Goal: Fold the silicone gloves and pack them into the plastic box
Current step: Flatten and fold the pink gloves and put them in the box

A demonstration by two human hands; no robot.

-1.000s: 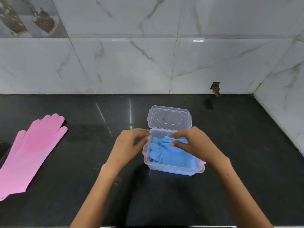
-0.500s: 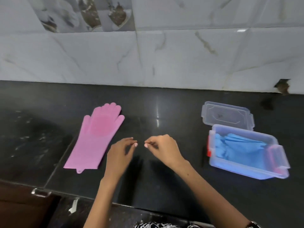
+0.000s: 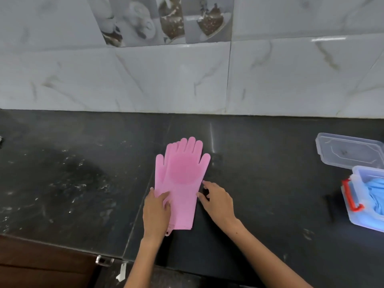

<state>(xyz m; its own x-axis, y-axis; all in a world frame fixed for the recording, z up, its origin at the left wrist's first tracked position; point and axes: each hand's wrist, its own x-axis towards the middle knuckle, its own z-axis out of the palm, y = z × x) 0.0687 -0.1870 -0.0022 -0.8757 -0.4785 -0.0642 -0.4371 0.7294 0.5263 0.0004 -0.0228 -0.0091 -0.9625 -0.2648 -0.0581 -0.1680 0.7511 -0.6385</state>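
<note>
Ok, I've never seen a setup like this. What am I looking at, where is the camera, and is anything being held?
There is no machine: a person's two bare hands, filmed by a camera worn on their head, looking down at a black stone counter. Flat pink silicone gloves lie stacked in the middle. The left hand rests on their cuff end; the right hand touches their right edge with its fingers. Nothing is lifted. At the right stands a clear plastic box with blue gloves inside, its clear lid lying behind.

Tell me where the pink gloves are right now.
The pink gloves lie flat mid-counter between both hands, left hand resting on them, the plastic box far right.
</note>
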